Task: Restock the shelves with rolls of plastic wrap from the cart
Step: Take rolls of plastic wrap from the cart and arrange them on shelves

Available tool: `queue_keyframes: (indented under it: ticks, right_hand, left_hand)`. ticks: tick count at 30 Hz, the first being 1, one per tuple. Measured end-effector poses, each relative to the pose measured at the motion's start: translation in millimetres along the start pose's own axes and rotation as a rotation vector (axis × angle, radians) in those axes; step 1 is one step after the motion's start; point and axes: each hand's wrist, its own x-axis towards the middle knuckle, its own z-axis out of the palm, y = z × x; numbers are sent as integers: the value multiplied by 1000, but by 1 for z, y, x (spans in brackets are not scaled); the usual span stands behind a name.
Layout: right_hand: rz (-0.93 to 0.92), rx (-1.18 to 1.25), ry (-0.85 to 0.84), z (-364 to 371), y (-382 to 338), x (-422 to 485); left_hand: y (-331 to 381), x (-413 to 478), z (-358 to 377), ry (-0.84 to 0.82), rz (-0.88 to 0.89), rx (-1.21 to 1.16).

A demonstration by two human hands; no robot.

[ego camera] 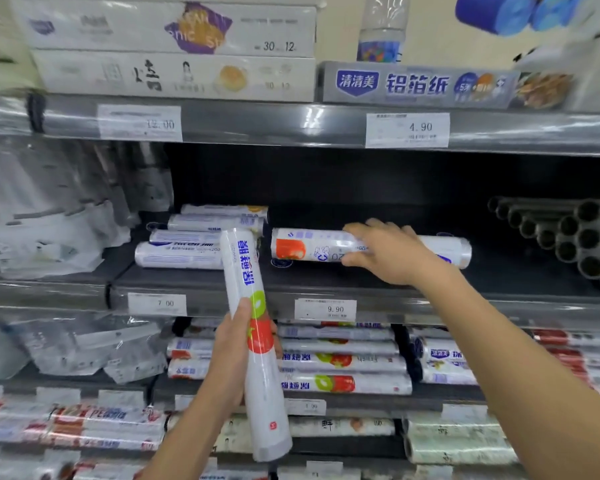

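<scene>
My left hand (230, 344) grips a white roll of plastic wrap (257, 382) with kiwi and tomato pictures, held nearly upright in front of the shelves. On the middle shelf (201, 285), my right hand (392, 252) holds a second white roll (298, 247) that lies sideways; fingers curl over its top and the thumb sits beneath. Left of it, a small stack of similar rolls (187, 244) lies on the same shelf. The cart is out of view.
Dark tubes (568, 237) are stacked at the right end of the middle shelf, bagged goods (49, 216) at the left. Foil boxes (416, 84) sit on the shelf above. The shelf below holds several wrap rolls (343, 365). Price tags line the shelf edges.
</scene>
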Motion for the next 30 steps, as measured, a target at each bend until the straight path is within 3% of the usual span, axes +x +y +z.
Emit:
queue_keyframes:
  ticks: [6,23,25,29,30]
  right_hand:
    - [-65,49,-122,26,8,28]
    - [-33,85,-197,31,23,42]
    - [-33,126,-132,33,23,37]
    - [-127,400,301,37,-5,-3]
    - [-155,518,329,37,-17,-17]
  left_hand:
    - [4,0,6,-30,80,-7]
    - [1,3,9,-14,116,-76]
    - [0,2,11,-14,135,-75]
    - [1,0,15,-29,137,-74]
    - [2,-1,17,-50,134,-87]
